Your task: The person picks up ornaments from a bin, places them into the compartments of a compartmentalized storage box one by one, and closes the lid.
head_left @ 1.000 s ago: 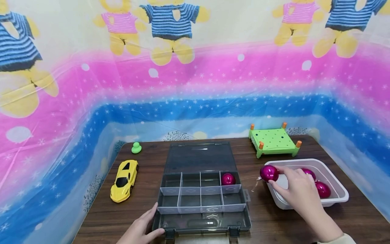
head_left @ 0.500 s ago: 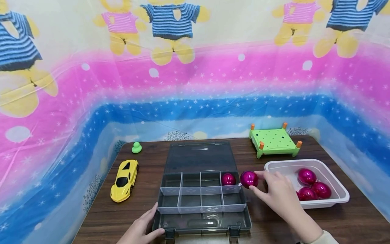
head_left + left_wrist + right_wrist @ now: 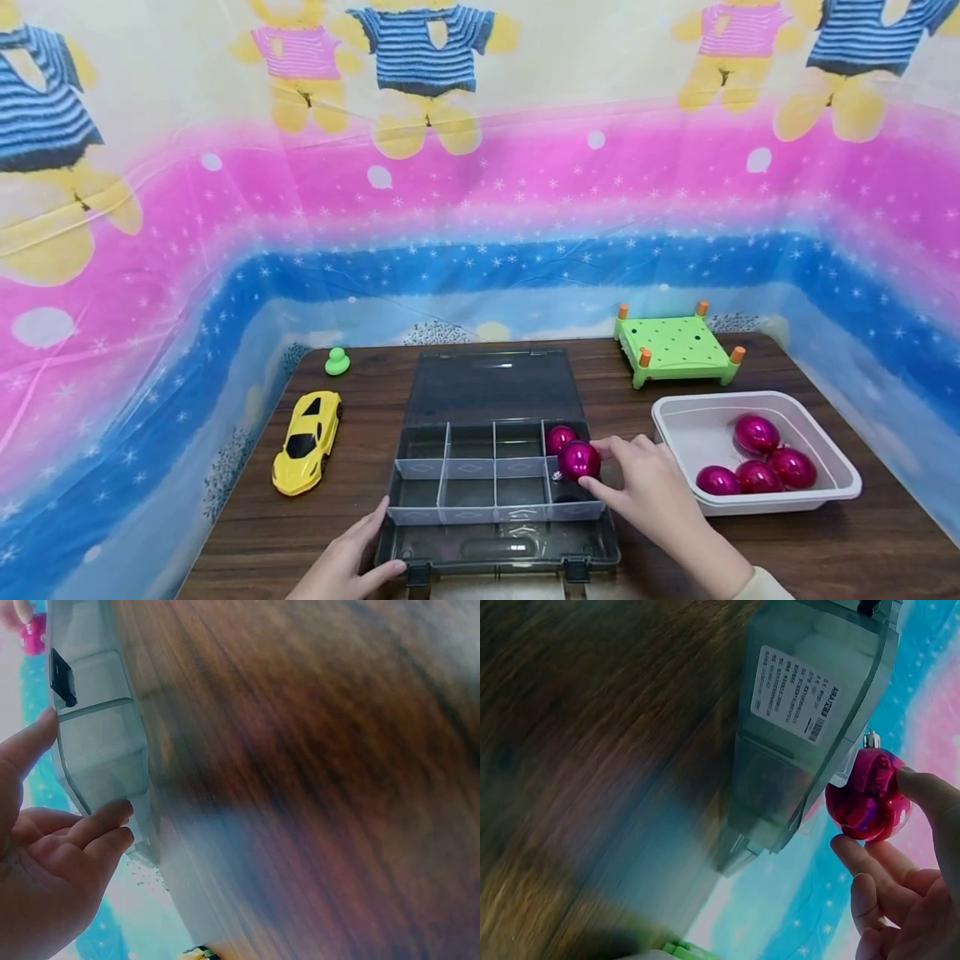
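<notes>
My right hand [image 3: 652, 492] pinches a shiny magenta Christmas bauble [image 3: 579, 461] between thumb and fingertips. This bauble hangs over the second-row right compartment, its metal cap toward the left; the cap shows in the right wrist view beside the bauble [image 3: 866, 796]. Behind it, another bauble [image 3: 559, 437] sits in the back right compartment of the dark transparent compartment box [image 3: 498, 546], whose lid [image 3: 495, 387] lies back. My left hand [image 3: 348, 554] holds the box's front left corner, thumb at the front edge and fingers along the side wall [image 3: 101, 750].
Right of the box, a white plastic tub [image 3: 690, 417] contains several magenta baubles [image 3: 757, 477]. A green toy bed [image 3: 678, 346] with orange posts stands behind it. At the left are a yellow toy car [image 3: 307, 442] and a green toy duck [image 3: 337, 362].
My right hand has carried the bauble left from over the tub, past the box's right edge, to above its compartments. My left hand stays at the corner.
</notes>
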The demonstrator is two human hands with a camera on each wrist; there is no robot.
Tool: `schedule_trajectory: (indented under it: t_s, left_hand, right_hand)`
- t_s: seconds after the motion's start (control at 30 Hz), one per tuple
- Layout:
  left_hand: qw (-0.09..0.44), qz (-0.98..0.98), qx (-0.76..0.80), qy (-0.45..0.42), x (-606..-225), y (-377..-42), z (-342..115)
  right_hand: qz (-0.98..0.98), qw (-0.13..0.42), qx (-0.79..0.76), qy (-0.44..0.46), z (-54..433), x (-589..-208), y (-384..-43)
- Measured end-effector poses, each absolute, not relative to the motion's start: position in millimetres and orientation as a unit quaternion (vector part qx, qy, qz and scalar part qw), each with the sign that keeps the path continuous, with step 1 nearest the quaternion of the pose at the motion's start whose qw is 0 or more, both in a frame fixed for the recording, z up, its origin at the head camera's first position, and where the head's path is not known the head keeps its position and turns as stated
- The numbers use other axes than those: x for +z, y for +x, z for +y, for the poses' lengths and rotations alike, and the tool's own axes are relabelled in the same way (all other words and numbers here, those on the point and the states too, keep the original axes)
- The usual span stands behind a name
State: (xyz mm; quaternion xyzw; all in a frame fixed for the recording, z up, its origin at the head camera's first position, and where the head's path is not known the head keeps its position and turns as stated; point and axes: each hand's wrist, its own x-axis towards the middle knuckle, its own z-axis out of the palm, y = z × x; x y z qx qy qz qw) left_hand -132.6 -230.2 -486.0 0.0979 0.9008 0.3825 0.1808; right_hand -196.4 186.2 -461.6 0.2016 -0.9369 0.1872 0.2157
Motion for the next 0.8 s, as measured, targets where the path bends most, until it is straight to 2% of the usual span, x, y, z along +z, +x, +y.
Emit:
schedule_trajectory:
  t_s: [0.1, 0.33, 0.6, 0.8]
  left_hand:
    - [0.173, 0.897, 0.393, 0.105, -490.2, -133.3, -231.1]
    - [0.174, 0.901, 0.385, 0.1, -546.5, -153.5, -252.6]
    - [0.166, 0.898, 0.39, 0.115, -492.2, -133.7, -231.8]
    - [0.171, 0.895, 0.399, 0.105, -476.8, -129.7, -226.2]
  right_hand:
    - [-0.942, 0.197, 0.189, 0.195, 184.1, -462.5, -197.4]
    - [-0.943, 0.186, 0.199, 0.192, 182.8, -464.8, -198.5]
    - [-0.943, 0.177, 0.194, 0.203, 182.8, -475.4, -196.5]
    - [-0.934, 0.185, 0.206, 0.226, 184.3, -483.8, -198.4]
